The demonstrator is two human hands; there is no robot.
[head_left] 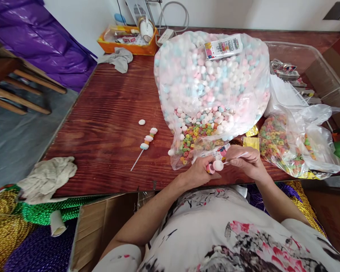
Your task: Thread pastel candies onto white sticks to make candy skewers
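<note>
A: Right hand (245,161)?
B: Pinched shut on thin white stick (234,159), long axis horizontal, tip pointing left.
A: Left hand (200,172)?
B: Fingers closed on pink-white round candies (215,166) at stick's tip.

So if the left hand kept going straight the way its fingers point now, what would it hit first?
The left hand points right, at the white candy piece it pinches on the stick. Just past that it would likely meet the right hand, which holds the stick's other end.
</note>
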